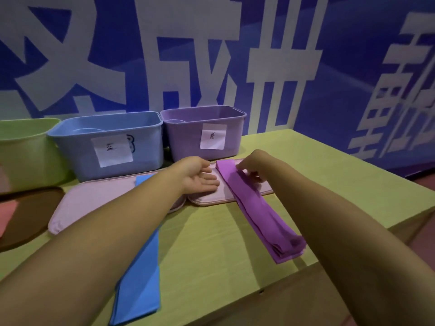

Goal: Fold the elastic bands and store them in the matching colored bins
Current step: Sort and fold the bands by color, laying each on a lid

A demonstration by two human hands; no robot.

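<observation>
A purple elastic band (pixel 256 210), folded into a long flat strip, lies diagonally from a pink tray toward the table's near right edge. My right hand (pixel 250 167) pinches its far end. Just left of that end, my left hand (pixel 201 176) rests open, palm up, on the pink tray (pixel 207 198). A blue elastic band (pixel 138 274) lies flat under my left forearm and runs toward me. At the back stand the purple bin (pixel 186 137) and the blue bin (pixel 70 142), each with a white paper label.
A green bin (pixel 26 151) stands at the far left beside the blue one. A second pink tray (pixel 94 201) lies left of centre. A brown round surface (pixel 33 212) with something pink on it sits at the left edge. The green table (pixel 317 175) ends on the right.
</observation>
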